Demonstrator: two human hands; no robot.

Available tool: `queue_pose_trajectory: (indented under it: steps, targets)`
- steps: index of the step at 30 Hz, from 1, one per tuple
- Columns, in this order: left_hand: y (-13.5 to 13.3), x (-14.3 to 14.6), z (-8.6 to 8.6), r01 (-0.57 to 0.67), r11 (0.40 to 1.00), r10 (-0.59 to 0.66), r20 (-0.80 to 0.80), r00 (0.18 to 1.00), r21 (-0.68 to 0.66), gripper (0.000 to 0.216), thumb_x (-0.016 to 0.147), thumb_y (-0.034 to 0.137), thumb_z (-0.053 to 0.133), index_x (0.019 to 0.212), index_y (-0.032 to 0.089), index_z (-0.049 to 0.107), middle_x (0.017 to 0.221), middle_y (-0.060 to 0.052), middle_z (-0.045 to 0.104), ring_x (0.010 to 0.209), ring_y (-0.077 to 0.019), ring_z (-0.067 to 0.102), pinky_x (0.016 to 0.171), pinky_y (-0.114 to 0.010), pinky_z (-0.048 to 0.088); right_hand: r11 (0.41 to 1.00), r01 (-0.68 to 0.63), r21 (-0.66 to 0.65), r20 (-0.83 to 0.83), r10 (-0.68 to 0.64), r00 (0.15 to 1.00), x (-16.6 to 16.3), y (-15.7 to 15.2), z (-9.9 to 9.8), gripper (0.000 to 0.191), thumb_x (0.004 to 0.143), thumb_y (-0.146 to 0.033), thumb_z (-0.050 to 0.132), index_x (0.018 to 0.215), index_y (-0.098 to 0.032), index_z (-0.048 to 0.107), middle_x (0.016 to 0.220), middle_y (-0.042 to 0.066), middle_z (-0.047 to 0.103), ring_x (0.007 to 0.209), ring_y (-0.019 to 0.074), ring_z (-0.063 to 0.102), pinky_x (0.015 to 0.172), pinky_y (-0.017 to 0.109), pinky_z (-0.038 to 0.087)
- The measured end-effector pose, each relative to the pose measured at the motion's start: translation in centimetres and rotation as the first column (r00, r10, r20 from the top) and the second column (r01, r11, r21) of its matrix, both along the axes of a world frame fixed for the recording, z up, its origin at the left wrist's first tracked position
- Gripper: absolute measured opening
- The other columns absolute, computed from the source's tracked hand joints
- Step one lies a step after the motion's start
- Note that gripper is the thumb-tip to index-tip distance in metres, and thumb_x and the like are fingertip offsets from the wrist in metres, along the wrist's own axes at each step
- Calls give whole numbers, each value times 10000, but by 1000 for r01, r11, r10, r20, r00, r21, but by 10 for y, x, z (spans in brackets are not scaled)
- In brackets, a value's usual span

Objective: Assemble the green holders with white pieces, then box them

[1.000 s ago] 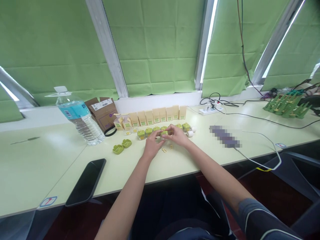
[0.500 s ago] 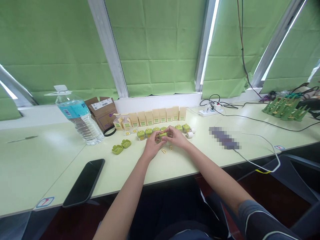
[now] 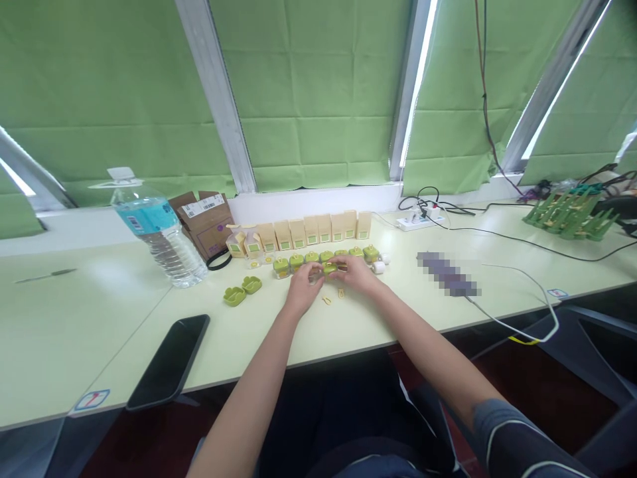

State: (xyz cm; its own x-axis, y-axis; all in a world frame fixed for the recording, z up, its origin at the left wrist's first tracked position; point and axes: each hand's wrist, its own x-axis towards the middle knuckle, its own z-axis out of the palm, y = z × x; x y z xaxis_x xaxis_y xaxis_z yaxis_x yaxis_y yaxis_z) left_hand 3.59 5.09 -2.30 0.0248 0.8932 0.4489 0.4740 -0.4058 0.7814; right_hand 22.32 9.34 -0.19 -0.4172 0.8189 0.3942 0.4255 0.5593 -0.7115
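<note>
My left hand and my right hand meet over the table, fingers pinched together on one small green-lidded jar. Just behind them runs a row of several more small green-lidded jars. Behind that stands a row of small tan boxes with green labels. Two loose green lids lie to the left of my left hand. Two tiny tan pieces rest on the table below my hands.
A large water bottle and an open cardboard box stand at back left. A black phone lies near the front edge. A power strip with cables, a white cable and green clips are to the right.
My hands have lowered the small jar slightly toward the table; the view has shifted a little.
</note>
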Motion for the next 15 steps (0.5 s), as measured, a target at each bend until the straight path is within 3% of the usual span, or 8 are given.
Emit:
queue_pose_trajectory:
  steps: [8,15]
  targets:
    - [-1,1,1,-32,998,29,-55,998,-55,175,806,160,623,974,196,652,1041,-63,724,868,-179,683,831,-351,557,992,104,68,113,-111,987,6,5,-2,345,765,-215,828,1103,-231,763,1125,77,737,1033,247,680,890,363,550]
    - [-2,0,1,-32,998,28,-84,996,-57,158,796,157,615,941,206,656,970,-48,733,911,-193,692,861,-357,548,994,96,59,22,-97,995,3,5,-4,362,754,-175,817,1108,-195,742,1103,91,696,973,215,667,808,317,561]
